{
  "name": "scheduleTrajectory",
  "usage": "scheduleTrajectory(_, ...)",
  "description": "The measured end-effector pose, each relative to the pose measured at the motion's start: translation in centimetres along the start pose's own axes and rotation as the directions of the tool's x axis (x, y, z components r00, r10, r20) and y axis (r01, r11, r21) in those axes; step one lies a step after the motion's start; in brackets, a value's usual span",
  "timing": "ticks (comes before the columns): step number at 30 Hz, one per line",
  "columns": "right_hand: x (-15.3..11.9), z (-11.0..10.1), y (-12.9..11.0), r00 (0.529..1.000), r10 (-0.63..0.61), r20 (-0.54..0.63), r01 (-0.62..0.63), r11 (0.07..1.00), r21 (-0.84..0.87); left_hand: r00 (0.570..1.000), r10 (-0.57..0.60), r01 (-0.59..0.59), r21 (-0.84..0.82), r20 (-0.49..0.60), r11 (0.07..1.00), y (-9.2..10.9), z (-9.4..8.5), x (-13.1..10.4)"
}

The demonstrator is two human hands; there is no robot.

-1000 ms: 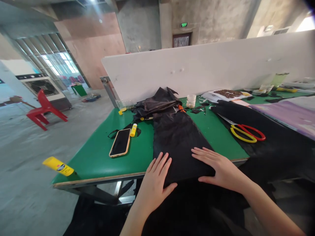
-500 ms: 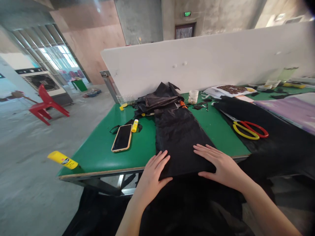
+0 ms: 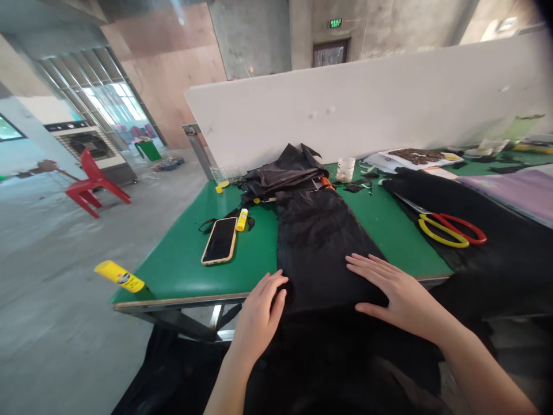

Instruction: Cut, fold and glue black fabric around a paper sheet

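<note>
A long black fabric panel [image 3: 326, 248] runs from the middle of the green table to its front edge and hangs down there. My right hand [image 3: 384, 288] lies flat on its right side, fingers stretched out and thumb apart. At the panel's left edge is my left hand [image 3: 261, 305], its fingers slightly bent and the thumb apart from them, holding nothing that I can see. Left of the panel lie a phone [image 3: 220, 242] and a small yellow glue stick [image 3: 242, 220].
The green table [image 3: 173, 253] carries a bigger yellow glue stick [image 3: 120, 276] at its left corner. Crumpled black cloth [image 3: 285, 170] and a clear cup [image 3: 345, 170] are at the back. Red-and-yellow-handled scissors [image 3: 451, 227] rest on black fabric at right. A white partition [image 3: 345, 115] stands behind.
My left hand has shifted from lying on the panel to its left edge, its fingers more bent. My right hand stays flat on the cloth. The view has turned slightly left.
</note>
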State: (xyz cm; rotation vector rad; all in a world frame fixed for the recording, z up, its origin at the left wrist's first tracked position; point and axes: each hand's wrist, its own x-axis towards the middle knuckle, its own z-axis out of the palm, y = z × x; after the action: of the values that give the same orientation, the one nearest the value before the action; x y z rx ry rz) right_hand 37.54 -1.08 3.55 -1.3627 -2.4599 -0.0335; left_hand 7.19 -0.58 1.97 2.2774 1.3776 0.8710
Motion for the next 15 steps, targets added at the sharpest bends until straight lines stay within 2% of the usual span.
scheduleTrajectory(4, 0.1, -0.1, -0.7, 1.0, 0.022, 0.017, -0.022, 1.0, -0.019, 0.995, 0.099, -0.1, 0.02, 0.031, 0.995, 1.0, -0.4, -0.2)
scheduleTrajectory(9, 0.4, -0.1, -1.8, 0.999, 0.027, -0.022, -0.027, 1.0, 0.008, 0.995, 0.097, -0.101, 0.137, 0.033, 0.985, 2.7, -0.8, -0.3)
scheduleTrajectory(15, 1.0, 0.4, -2.4, 0.996, 0.019, -0.088, -0.018, 1.0, 0.021, 0.993, 0.073, -0.041, 0.293, -0.097, 0.955, 3.0, 0.2, -0.6)
